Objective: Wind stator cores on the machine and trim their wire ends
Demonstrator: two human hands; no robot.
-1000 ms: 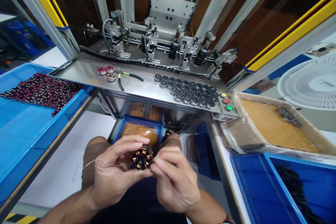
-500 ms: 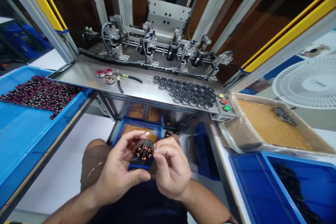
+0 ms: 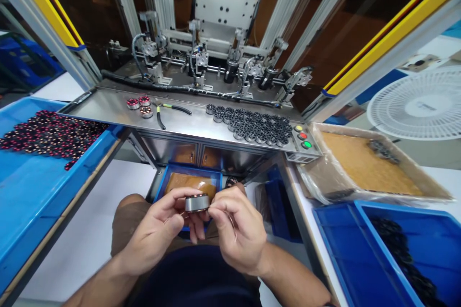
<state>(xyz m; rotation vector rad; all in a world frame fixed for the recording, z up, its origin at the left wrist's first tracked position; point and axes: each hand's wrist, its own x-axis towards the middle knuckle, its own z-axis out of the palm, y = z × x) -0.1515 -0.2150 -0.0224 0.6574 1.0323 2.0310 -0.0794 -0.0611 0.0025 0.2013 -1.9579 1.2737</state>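
Note:
My left hand [image 3: 160, 230] holds a small round motor stator [image 3: 197, 202] between thumb and fingers, turned so its grey metal side faces me. My right hand [image 3: 236, 230] is closed in a pinch right beside the stator, touching its right edge; a thin copper wire seems to run from it. Both hands hover over my lap, just in front of a small blue bin [image 3: 190, 183] with a brown lining under the machine shelf.
A steel shelf [image 3: 108, 110] carries three wound stators [image 3: 139, 105], pliers [image 3: 162, 110], a cluster of dark stator cores [image 3: 252, 127] and coloured buttons [image 3: 302, 136]. A blue tray [image 3: 29, 187] of wound stators is at left. A lined cardboard box [image 3: 363, 165] and blue bins [image 3: 396, 254] are at right.
The stator has been tilted from showing its copper coils to showing its metal side. Both hands stayed together over my lap; the view shifted slightly.

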